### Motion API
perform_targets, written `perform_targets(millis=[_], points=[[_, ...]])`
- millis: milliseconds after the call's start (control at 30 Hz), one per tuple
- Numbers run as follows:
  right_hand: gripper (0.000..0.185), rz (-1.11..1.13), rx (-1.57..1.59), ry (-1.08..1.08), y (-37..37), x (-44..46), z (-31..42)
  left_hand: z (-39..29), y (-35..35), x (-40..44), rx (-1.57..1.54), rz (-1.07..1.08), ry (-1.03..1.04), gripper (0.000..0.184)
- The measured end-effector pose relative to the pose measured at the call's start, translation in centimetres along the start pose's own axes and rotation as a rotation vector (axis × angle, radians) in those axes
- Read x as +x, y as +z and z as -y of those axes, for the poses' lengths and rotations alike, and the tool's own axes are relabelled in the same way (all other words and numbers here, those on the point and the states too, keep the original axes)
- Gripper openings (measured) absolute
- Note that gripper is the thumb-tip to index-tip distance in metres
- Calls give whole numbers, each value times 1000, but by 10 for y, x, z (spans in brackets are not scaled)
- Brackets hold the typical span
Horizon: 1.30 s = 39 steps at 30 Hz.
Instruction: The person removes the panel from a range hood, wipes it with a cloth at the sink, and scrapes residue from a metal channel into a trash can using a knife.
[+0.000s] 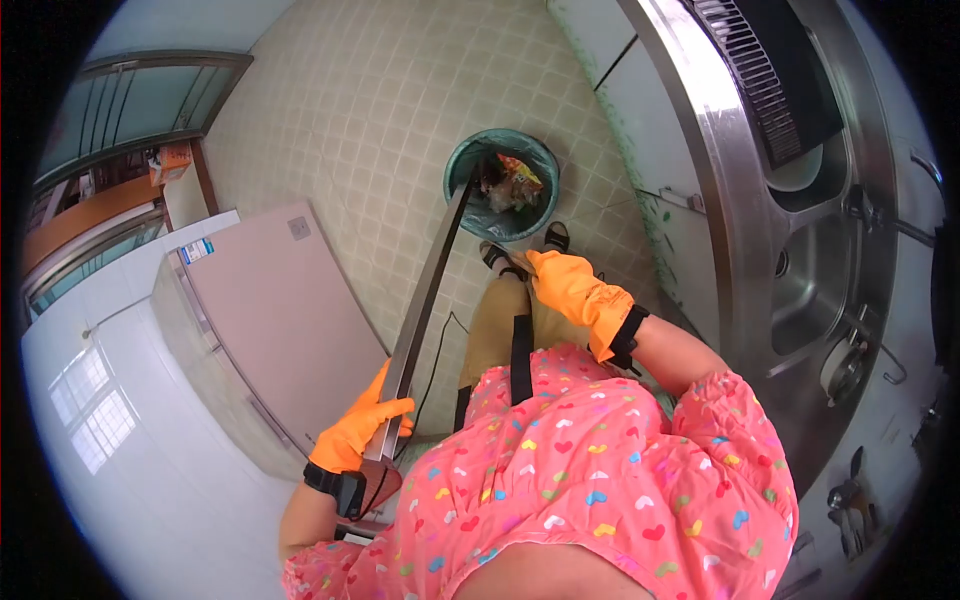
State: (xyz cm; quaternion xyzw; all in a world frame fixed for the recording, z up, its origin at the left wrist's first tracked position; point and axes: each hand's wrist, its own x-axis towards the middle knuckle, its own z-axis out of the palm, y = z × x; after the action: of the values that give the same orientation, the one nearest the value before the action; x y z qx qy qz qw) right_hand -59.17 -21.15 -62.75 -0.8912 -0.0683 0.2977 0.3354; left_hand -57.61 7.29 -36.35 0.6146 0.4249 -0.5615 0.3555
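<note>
My left hand [362, 425], in an orange rubber glove, grips the near end of a long metal tray [425, 310]. The far end of this tray rests at the rim of a green lined bin [453, 187] holding wrappers and other waste [518, 186]. My right hand [562, 284], also gloved in orange, is right of the tray, just below the bin. Its fingers are closed around a thin, light-coloured object [518, 258] that I cannot make out clearly.
A pink-topped fridge [280, 290] stands at the left. Along the right runs a steel counter [715, 150] with a sink [815, 285] and a black slotted panel [765, 80]. My feet are just below the bin. A thin cable [436, 375] hangs beside the tray.
</note>
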Motion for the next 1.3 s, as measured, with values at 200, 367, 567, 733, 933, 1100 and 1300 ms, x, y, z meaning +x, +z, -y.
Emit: perform_targets(millis=[200, 367, 567, 733, 933, 1100, 1300], points=[[45, -43, 116, 46, -2, -10, 5, 36, 2, 6, 45, -40, 37, 88], [48, -95, 179, 107, 4, -23, 15, 62, -2, 9, 82, -31, 124, 87], [43, -217, 227, 126, 42, -29, 18, 85, -3, -3, 5, -37, 128, 88], [36, -159, 229, 200, 41, -38, 39, 119, -9, -16, 54, -20, 200, 81], [35, -436, 301, 54, 99, -12, 31, 134, -4, -26, 77, -44, 213, 81], [26, -422, 231, 155, 101, 8, 33, 140, -3, -31, 23, 18, 270, 77], [21, -446, 328, 383, 114, 63, 27, 161, -17, -58, -6, 5, 315, 84]])
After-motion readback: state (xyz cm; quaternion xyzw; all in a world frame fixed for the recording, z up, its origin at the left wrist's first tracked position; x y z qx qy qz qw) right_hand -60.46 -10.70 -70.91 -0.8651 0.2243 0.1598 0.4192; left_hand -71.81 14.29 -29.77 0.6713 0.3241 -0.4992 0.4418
